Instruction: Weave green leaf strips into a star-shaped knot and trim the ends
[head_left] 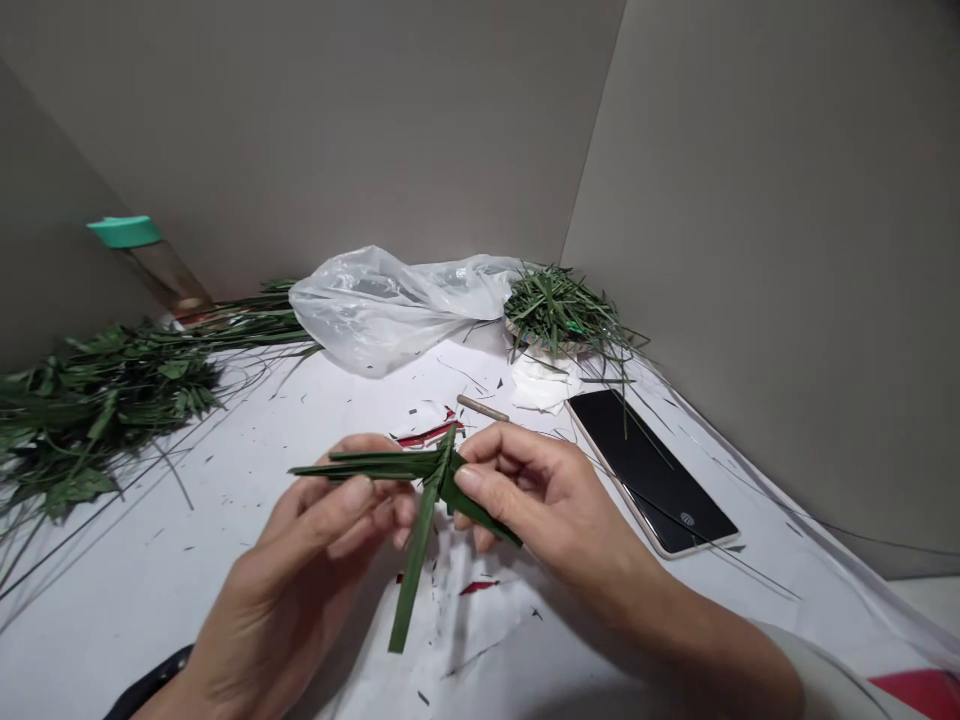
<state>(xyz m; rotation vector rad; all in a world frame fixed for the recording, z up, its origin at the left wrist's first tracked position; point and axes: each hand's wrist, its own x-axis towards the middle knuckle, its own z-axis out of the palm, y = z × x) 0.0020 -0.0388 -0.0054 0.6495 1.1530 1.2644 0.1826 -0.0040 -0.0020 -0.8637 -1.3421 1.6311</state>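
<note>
Between my two hands, above the white table covering, is a piece of folded green leaf strips [424,520]. Several strip ends point left and one hangs down toward me. My left hand [315,530] pinches the strips on the left between thumb and fingers. With thumb and bent fingers, my right hand [525,490] grips the right side of the folded strips, close to where they cross. Just beyond the hands lie a short brown stick [482,407] and a red scrap [427,434], the scrap partly hidden by the leaf piece.
A phone [652,470] lies right of my right hand. Behind are a clear plastic bag [390,305], a heap of cut leaf strips [559,305] and white tissue [544,380]. Leafy stems [112,400] and a teal-lidded bottle [157,260] are at left. Grey panels [360,130] enclose the table.
</note>
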